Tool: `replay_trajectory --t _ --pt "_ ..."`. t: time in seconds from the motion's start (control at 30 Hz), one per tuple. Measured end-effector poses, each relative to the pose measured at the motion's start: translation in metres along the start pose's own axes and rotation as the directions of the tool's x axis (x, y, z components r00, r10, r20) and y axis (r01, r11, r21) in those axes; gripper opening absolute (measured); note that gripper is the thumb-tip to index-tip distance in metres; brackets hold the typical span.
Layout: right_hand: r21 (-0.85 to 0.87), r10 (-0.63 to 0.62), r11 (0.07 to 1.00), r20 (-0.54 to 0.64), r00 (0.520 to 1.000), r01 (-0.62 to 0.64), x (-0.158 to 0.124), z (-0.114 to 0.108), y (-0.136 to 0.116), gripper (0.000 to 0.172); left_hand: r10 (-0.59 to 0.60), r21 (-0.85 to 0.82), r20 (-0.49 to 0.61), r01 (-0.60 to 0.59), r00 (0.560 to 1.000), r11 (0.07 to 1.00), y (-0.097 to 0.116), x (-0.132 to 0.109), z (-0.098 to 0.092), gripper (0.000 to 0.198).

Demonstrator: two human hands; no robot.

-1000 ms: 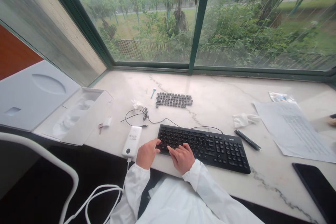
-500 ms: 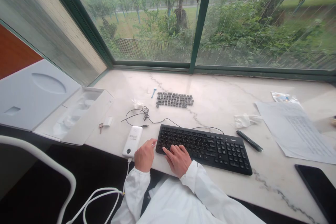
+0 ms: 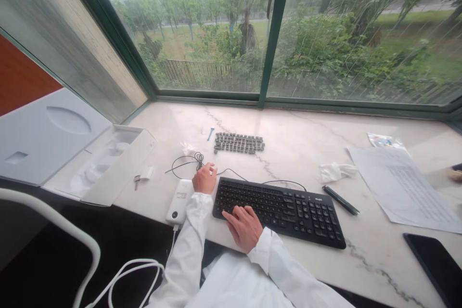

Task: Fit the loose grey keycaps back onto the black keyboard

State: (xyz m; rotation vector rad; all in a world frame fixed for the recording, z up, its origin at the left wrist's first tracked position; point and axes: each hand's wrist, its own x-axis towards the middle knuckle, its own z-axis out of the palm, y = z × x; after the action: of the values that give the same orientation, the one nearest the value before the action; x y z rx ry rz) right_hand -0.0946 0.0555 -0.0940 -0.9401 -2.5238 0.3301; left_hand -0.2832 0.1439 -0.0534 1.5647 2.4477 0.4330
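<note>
A black keyboard [image 3: 279, 211] lies slightly turned near the front edge of the surface. My right hand [image 3: 246, 227] rests on its lower left part, with the forefinger stretched to the corner keys and the other fingers loosely bent. My left hand [image 3: 204, 179] is just beyond the keyboard's upper left corner, beside the white power bank [image 3: 179, 199]. Its fingers are partly bent and apart, and no object shows in them. Behind the keyboard, small grey keycaps [image 3: 238, 143] stand in rows. A small blue tool [image 3: 211, 133] lies to their left.
A coiled black cable [image 3: 198, 157] lies behind my left hand. An open white box [image 3: 119, 168] stands at the left, with a key [image 3: 136, 180] near it. At the right are a pen [image 3: 341, 199], crumpled white plastic [image 3: 335, 171], paper sheets [image 3: 404, 187] and a phone [image 3: 435, 264].
My left hand has moved forward, from the keyboard's left edge to beyond its upper left corner. The right hand stays on the keyboard. The view has tilted slightly upward.
</note>
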Motion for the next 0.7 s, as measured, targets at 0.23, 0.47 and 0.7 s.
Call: replay_trajectory --t 0.23,0.47,0.7 --pt "0.022 -0.025 0.999 -0.046 0.999 0.027 -0.005 -0.005 0.001 0.021 -0.057 -0.02 -0.047 0.056 0.997 0.998 0.009 0.07 0.015 0.035" --pt "0.074 0.035 0.997 -0.05 0.998 -0.031 -0.011 -0.007 0.006 0.02 -0.054 -0.021 -0.047 0.053 0.997 0.998 0.013 0.089 0.028 0.029" --pt "0.088 0.065 0.994 -0.067 0.996 -0.059 -0.011 -0.006 0.009 0.02 -0.056 -0.05 -0.073 0.053 0.996 0.997 0.018 0.078 0.026 0.024"
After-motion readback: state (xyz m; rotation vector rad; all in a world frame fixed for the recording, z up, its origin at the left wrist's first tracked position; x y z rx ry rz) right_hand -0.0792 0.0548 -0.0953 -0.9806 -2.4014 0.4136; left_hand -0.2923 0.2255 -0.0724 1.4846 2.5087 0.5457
